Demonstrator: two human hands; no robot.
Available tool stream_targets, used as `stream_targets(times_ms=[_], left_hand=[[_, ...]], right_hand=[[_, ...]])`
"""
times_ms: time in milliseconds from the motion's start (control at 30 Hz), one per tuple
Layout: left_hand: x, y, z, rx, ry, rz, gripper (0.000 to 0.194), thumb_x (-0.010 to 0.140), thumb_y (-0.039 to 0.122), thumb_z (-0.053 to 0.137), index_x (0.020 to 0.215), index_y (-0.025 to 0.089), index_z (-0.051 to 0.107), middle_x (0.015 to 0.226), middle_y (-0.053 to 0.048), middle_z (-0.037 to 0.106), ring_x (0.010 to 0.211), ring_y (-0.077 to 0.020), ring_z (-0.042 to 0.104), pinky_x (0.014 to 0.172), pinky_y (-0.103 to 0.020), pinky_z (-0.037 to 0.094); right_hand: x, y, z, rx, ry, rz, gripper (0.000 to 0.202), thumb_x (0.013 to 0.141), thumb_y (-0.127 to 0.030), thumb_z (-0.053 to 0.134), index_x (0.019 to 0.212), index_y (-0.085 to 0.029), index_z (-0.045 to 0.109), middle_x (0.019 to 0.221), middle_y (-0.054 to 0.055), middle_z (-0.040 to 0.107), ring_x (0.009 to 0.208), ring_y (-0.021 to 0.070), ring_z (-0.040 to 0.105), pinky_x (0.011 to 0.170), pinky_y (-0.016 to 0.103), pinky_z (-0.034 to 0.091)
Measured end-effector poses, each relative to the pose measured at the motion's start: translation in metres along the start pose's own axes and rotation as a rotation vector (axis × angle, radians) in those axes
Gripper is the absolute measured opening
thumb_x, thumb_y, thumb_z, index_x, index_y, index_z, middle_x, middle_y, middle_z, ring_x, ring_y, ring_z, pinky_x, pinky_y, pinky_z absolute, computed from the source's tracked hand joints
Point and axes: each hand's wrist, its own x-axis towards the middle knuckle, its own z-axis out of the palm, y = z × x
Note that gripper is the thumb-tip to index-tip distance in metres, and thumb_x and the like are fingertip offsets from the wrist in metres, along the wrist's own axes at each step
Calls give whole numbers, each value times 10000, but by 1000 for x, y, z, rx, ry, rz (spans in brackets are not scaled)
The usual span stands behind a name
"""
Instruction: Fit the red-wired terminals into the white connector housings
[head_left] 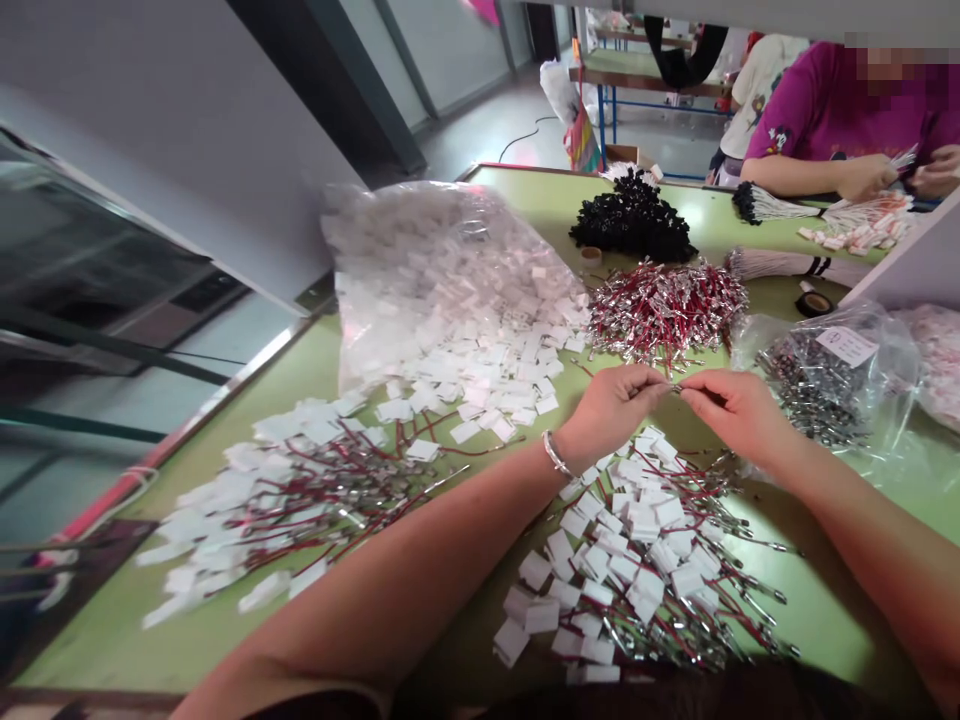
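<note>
My left hand [619, 402] and my right hand [731, 412] meet fingertip to fingertip over the table. Both pinch a small metallic piece [676, 388], mostly covered by the fingers, so its kind does not show. Just beyond them lies a heap of short red wires with metal terminals [667, 310]. Below the hands spreads a pile of white plastic connector housings [645, 540], with red wires and metal ends. A similar pile of white housings on red wires [300, 500] lies left of my left forearm. Loose white housings [487, 370] spill from a clear plastic bag [420, 230].
Black connector pieces [634, 220] are heaped at the back, near a tape roll [591, 257]. A clear bag of metal parts [817, 390] and black tape [814, 302] lie right. Across the green table [525, 195], a person in purple [817, 110] handles wires. A partition [919, 250] stands right.
</note>
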Motion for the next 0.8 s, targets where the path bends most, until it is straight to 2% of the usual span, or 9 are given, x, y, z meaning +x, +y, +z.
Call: stream_targets(times_ms=[67,133,267,333,400,467,600,700,800], left_hand=[[0,-2,-1,79,13,51,179,851,253,518,761,179,653,712,4,659,676,-104,567,640,-237,449],[0,-3,-4,235,-28,121,204,878,246,487,789,174,656,737,-13,666,693,-112,580,653,-246,451],[-2,-4,-10,604,-312,341,242,919,216,424,884,166,658,796,-44,665,734,-137,591,654,-260,436],[-2,-3,-11,648,-376,385,239,935,218,419,916,164,651,818,-40,666,762,-133,599,679,-248,436],[-1,-1,-10,648,-375,376,229,946,230,428,925,165,646,843,-34,673,790,-129,603,714,-239,438],[2,3,-10,663,-333,347,232,953,247,436,925,162,650,869,-38,681,812,-136,602,732,-248,440],[9,6,-19,723,-178,292,238,947,293,476,942,170,680,887,-45,694,861,-178,592,781,-317,435],[11,-1,-29,655,-212,270,221,936,270,490,932,193,698,877,-32,692,843,-166,590,773,-307,436],[9,-6,-28,608,-279,231,216,919,262,501,893,175,697,873,-44,676,823,-159,584,725,-280,442]], right_hand=[[0,-1,-2,62,-32,51,188,872,-278,503,822,-215,673,722,5,659,647,140,560,600,270,428],[0,-1,-5,47,-78,55,177,859,-270,514,791,-212,667,705,5,646,641,136,545,589,265,412],[-3,-2,-7,1,-242,140,190,817,-251,549,645,-195,606,576,-7,574,544,114,469,530,256,363],[-4,-4,-6,72,-306,234,233,817,-269,538,599,-192,562,545,-12,558,511,104,451,504,247,357],[-4,-6,-5,128,-318,281,257,824,-297,525,590,-193,546,546,-9,565,502,101,455,495,244,359],[-2,-5,-6,122,-272,261,250,829,-322,518,617,-195,558,558,-7,572,513,108,470,501,248,367],[1,9,-17,-74,-163,153,216,842,-341,514,709,-204,615,629,9,621,577,142,527,544,275,389],[4,21,-26,-193,-170,119,231,865,-355,500,758,-215,648,696,20,660,618,163,566,580,297,422],[4,21,-26,-316,-229,69,220,878,-324,483,826,-213,667,789,48,683,687,193,608,627,328,467]])
